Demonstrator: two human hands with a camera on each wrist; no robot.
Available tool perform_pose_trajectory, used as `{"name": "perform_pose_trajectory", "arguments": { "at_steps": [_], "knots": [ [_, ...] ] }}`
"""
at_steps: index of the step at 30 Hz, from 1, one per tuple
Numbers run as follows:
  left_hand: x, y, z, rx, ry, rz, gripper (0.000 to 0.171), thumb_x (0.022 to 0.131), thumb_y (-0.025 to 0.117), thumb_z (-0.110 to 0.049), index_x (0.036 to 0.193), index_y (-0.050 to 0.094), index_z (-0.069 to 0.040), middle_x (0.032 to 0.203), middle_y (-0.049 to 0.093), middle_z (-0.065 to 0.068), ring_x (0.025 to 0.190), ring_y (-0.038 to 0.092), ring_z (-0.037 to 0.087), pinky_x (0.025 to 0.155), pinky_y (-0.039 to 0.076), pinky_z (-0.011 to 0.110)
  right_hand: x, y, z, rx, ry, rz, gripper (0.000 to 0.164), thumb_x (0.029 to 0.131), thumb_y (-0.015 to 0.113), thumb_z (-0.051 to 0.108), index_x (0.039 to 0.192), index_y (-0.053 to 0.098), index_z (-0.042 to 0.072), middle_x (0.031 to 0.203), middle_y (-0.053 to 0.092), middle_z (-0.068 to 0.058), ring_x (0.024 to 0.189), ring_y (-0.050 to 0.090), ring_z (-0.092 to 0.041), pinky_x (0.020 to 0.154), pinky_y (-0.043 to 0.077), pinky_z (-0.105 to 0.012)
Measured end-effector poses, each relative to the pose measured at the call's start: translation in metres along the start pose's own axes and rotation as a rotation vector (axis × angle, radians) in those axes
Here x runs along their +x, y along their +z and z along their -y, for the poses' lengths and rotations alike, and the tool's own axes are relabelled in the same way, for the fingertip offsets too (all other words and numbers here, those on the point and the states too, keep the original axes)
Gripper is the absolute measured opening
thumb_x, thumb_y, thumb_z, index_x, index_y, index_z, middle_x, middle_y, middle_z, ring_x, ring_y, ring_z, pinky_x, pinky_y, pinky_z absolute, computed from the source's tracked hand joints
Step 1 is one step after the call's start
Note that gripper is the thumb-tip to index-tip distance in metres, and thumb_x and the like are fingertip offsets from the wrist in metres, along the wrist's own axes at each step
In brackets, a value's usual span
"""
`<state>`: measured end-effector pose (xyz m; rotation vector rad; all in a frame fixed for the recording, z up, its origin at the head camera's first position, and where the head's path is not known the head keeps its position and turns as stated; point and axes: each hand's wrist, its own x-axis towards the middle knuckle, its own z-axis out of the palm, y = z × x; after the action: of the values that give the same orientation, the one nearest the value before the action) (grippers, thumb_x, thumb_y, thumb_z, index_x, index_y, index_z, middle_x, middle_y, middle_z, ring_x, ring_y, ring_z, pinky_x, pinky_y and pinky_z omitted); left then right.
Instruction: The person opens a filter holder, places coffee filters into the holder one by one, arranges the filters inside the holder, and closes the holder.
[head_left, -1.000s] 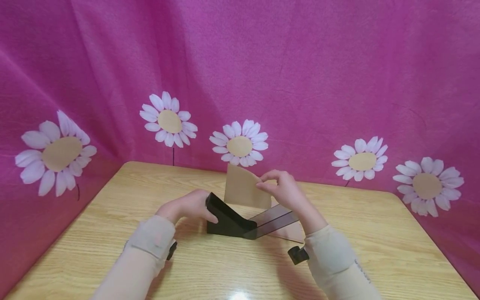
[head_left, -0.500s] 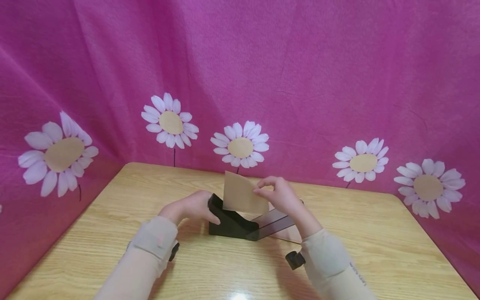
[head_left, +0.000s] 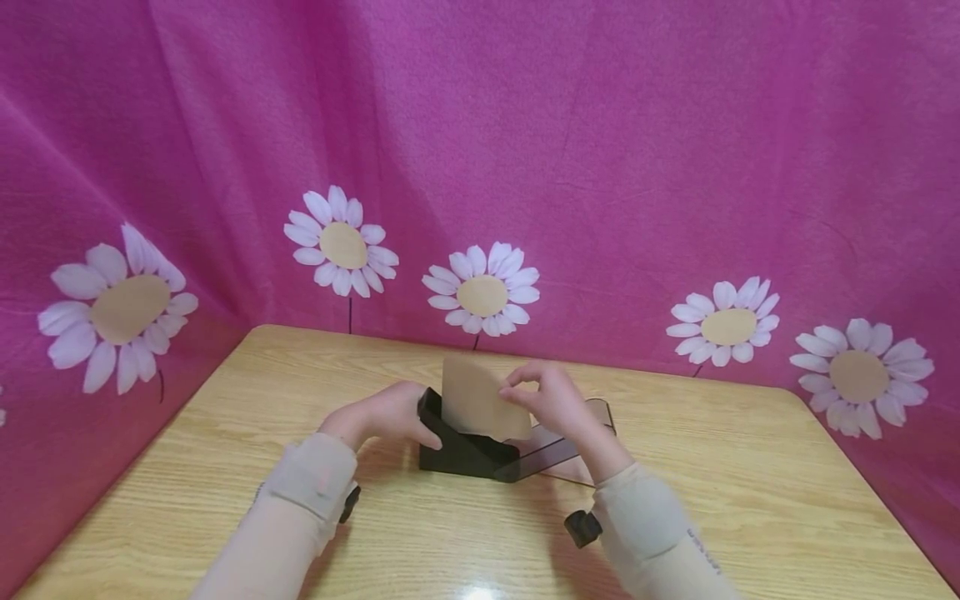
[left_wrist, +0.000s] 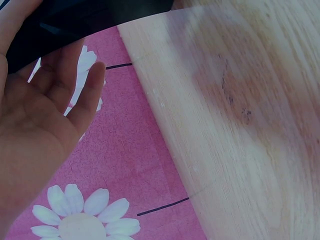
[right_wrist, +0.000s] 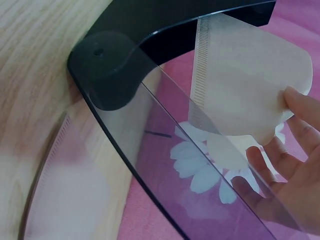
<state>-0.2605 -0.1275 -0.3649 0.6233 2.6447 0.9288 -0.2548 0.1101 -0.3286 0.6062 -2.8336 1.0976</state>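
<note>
My left hand [head_left: 386, 412] grips the raised back end of a black filter holder [head_left: 461, 457], thumb on its near side. In the left wrist view the holder's dark body [left_wrist: 100, 20] lies across the hand's top. A smoky see-through lid [head_left: 551, 450] is swung out to the right from the holder. My right hand [head_left: 555, 404] pinches a brown paper coffee filter [head_left: 476, 400] by its rounded edge. The filter stands tilted at the holder's open top, its lower edge overlapping the opening. Its crimped seam [right_wrist: 201, 75] shows in the right wrist view.
More brown coffee filter paper [head_left: 573, 471] lies on the wooden table [head_left: 420, 542] under and beside the lid. A pink cloth [head_left: 600, 167] with white flowers hangs behind the table and along its sides. Small black cameras [head_left: 582, 527] sit at both wrists.
My right hand has brought the coffee filter down and slightly left, from behind the holder to its open top. The left hand has kept its grip on the holder.
</note>
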Motion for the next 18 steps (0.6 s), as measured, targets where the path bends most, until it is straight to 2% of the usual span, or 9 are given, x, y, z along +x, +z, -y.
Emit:
{"name": "perform_pose_trajectory", "arguments": {
  "at_steps": [6, 12, 15, 18],
  "knots": [
    [0.000, 0.000, 0.000, -0.008, 0.005, 0.002, 0.029, 0.067, 0.082, -0.015, 0.084, 0.061, -0.006, 0.075, 0.058, -0.001, 0.069, 0.048, 0.012, 0.067, 0.044, 0.026, 0.001, 0.007, -0.001, 0.011, 0.023, 0.011, 0.010, 0.084, 0.067, 0.013, 0.087, 0.070, 0.003, 0.100, 0.068, -0.012, 0.106, 0.058, -0.027, 0.095, 0.042, -0.046],
    [0.000, 0.000, -0.001, -0.009, -0.001, 0.002, 0.030, 0.068, 0.082, -0.015, 0.086, 0.060, -0.007, 0.077, 0.058, -0.001, 0.072, 0.048, 0.013, 0.069, 0.043, 0.027, 0.000, 0.013, -0.004, 0.009, -0.008, 0.005, 0.009, 0.083, 0.068, 0.011, 0.084, 0.070, 0.002, 0.096, 0.068, -0.012, 0.100, 0.060, -0.027, 0.093, 0.044, -0.046],
    [-0.001, 0.000, -0.001, -0.001, -0.003, -0.001, 0.031, 0.068, 0.082, -0.016, 0.087, 0.059, -0.007, 0.078, 0.057, -0.001, 0.073, 0.047, 0.013, 0.070, 0.043, 0.027, 0.000, 0.017, -0.005, -0.003, -0.031, 0.003, 0.009, 0.082, 0.068, 0.010, 0.081, 0.070, 0.002, 0.090, 0.068, -0.010, 0.092, 0.060, -0.024, 0.087, 0.046, -0.042],
    [-0.001, 0.000, -0.001, 0.004, 0.007, -0.005, 0.032, 0.067, 0.082, -0.016, 0.087, 0.060, -0.007, 0.078, 0.057, -0.001, 0.074, 0.048, 0.013, 0.072, 0.044, 0.027, 0.000, 0.019, -0.006, -0.006, -0.030, 0.003, 0.009, 0.082, 0.069, 0.011, 0.078, 0.070, 0.003, 0.084, 0.066, -0.008, 0.080, 0.056, -0.017, 0.076, 0.046, -0.032]
  ]
}}
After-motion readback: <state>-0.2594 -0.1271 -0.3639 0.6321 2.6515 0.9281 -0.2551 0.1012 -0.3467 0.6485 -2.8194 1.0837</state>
